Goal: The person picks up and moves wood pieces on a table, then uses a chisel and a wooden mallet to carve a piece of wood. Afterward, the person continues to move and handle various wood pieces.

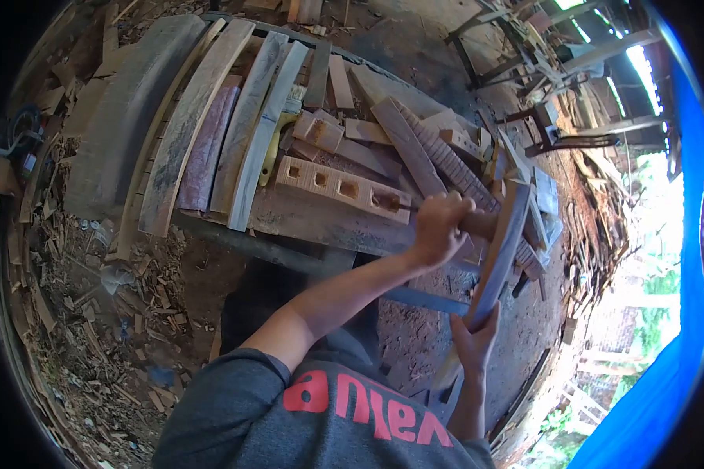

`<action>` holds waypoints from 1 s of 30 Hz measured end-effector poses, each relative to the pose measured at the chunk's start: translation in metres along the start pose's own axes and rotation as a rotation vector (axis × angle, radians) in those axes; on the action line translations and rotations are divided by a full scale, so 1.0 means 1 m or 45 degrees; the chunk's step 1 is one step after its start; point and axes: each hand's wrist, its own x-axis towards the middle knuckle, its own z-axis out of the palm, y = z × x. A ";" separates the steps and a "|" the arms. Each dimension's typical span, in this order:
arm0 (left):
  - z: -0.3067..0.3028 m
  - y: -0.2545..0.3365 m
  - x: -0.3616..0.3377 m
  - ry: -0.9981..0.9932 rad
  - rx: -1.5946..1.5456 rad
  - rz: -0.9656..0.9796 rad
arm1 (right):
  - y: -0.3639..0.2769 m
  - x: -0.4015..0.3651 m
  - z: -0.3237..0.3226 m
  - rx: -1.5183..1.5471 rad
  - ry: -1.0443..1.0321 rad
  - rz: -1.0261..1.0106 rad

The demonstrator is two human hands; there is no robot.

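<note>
My left hand (pixel 442 227) is closed around the wooden handle of a chisel (pixel 479 225), whose thin blade points left at the end hole of a light wooden block (pixel 332 184). Several square mortise holes run along that block, which lies on the workbench. At the lower right, my right hand (pixel 477 338) grips the lower end of a long, thick wooden bar (pixel 502 250). The bar stands across the butt of the chisel handle, touching it or very close. Whether the blade tip is inside the hole is hard to tell.
Long boards (pixel 195 117) lie side by side on the left of the workbench (pixel 305 223). A yellow-handled brush (pixel 272 152) lies beside them. Wood offcuts (pixel 414 148) pile up behind the block. Wood chips (pixel 94 336) cover the ground, and a blue tarp (pixel 649 391) hangs at right.
</note>
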 end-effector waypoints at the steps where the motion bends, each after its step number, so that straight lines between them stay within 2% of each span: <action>1: 0.000 -0.003 0.004 0.026 0.013 0.003 | 0.008 0.003 -0.011 0.119 0.051 0.057; 3: -0.001 0.000 -0.004 0.009 0.025 0.036 | -0.009 0.002 -0.019 0.453 0.248 0.151; 4: -0.001 0.001 -0.007 -0.006 0.022 0.025 | -0.020 0.001 -0.026 0.660 0.310 0.031; 6: 0.001 0.002 -0.004 0.072 0.007 0.057 | -0.030 0.001 -0.025 0.800 0.436 -0.141; 8: 0.000 -0.001 -0.008 0.062 -0.027 0.065 | 0.011 0.003 -0.013 0.383 0.359 -0.124; 9: -0.002 -0.001 -0.010 0.045 -0.055 0.068 | 0.008 0.005 -0.013 0.022 0.038 0.058; 10: -0.003 -0.001 -0.013 0.046 -0.054 0.069 | -0.007 0.007 -0.008 0.010 -0.118 0.119; 12: -0.008 -0.002 -0.012 0.021 -0.098 0.100 | 0.004 0.001 -0.005 0.138 0.072 0.037; 13: -0.011 -0.001 -0.013 0.015 -0.095 0.088 | 0.003 -0.002 -0.006 0.134 0.064 0.048; 15: -0.013 0.000 -0.007 0.058 -0.144 0.132 | -0.008 -0.008 -0.009 0.505 0.253 0.062; 19: -0.014 -0.003 -0.006 0.045 -0.144 0.175 | -0.035 -0.012 -0.014 0.496 0.193 0.048; 22: -0.011 -0.006 -0.005 0.044 -0.146 0.148 | -0.033 -0.016 -0.017 0.455 0.231 -0.097; 24: -0.010 -0.008 -0.003 0.048 -0.155 0.080 | -0.023 -0.017 -0.020 0.619 0.566 -0.200; 25: -0.010 -0.007 -0.003 0.048 -0.152 0.079 | -0.030 -0.021 -0.021 0.653 0.442 -0.194; 26: -0.010 -0.006 -0.001 0.044 -0.153 0.054 | -0.016 -0.015 -0.016 0.657 0.441 -0.198; 28: -0.009 -0.005 0.001 0.047 -0.157 0.038 | 0.018 0.001 -0.003 -0.254 -0.163 -0.090; 30: -0.008 -0.005 0.001 0.018 -0.125 0.033 | 0.018 0.002 -0.004 -0.132 -0.054 -0.064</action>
